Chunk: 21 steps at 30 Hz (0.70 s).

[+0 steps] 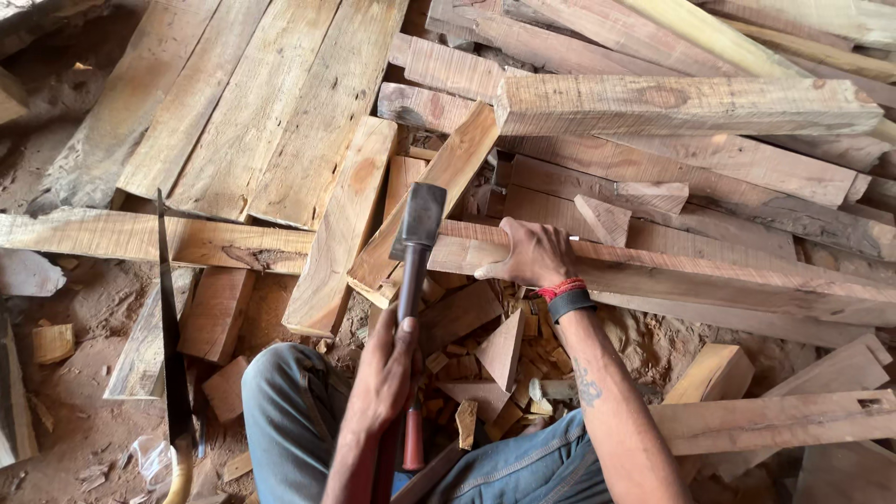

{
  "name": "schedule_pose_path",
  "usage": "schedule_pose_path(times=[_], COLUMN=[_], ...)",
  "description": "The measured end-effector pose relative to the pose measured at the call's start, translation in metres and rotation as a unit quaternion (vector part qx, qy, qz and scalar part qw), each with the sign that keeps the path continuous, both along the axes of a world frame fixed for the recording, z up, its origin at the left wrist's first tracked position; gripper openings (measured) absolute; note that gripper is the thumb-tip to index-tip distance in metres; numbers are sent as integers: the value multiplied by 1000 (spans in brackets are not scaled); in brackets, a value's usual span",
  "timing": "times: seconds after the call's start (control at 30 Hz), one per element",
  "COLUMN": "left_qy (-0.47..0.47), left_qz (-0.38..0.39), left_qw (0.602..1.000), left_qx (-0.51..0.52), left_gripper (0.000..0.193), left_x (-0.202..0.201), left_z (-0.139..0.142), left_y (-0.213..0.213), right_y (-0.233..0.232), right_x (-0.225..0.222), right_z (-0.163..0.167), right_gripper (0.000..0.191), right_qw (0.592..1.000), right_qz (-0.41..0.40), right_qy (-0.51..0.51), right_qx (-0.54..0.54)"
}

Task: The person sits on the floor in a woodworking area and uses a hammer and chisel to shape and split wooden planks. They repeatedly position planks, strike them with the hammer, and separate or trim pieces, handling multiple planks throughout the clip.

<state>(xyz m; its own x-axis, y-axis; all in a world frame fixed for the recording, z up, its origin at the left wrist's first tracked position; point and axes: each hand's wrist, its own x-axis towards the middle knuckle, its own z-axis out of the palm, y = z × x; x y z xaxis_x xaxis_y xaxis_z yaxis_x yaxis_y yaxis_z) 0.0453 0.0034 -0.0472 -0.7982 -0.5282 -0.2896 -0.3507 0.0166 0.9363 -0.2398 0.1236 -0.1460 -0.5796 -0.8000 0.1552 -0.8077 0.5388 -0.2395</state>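
Observation:
My left hand [385, 369] is closed around the dark handle of a hammer [418, 224]. The hammer's steel head is raised over the near end of a slanted light plank [439, 187]. The red butt of the handle sticks out below my wrist. My right hand [530, 252], with a red thread and a black band on the wrist, lies palm down on a long horizontal plank [709, 280]. Its fingers curl over the plank's far edge. My knees in blue jeans [289, 411] are at the bottom of the view.
Rough planks [261, 103] are piled across the whole upper half, with a thick beam [681, 105] on top at the right. Small wood offcuts [499, 350] lie between my arms. A handsaw [169, 317] with a yellow handle stands at the left on the dirt floor [84, 420].

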Motion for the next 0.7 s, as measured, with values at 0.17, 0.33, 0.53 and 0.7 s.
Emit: schedule_pose_path(times=[0.17, 0.33, 0.53, 0.7], left_qy=[19, 29, -32, 26], left_qz=[27, -5, 11, 30], left_qw=[996, 999, 997, 997], left_qx=[83, 33, 65, 62], left_gripper=[50, 49, 47, 50], left_x=[10, 5, -2, 8], left_z=[10, 4, -11, 6], left_y=[-10, -9, -3, -11], right_y=[0, 3, 0, 2], right_x=[-1, -2, -7, -3], right_z=[0, -4, -2, 1], right_gripper=[79, 80, 77, 80], right_qw=[999, 1000, 999, 1000], right_qz=[12, 11, -9, 0], right_qy=[-20, -20, -35, -26], right_qx=[-23, -21, 41, 4])
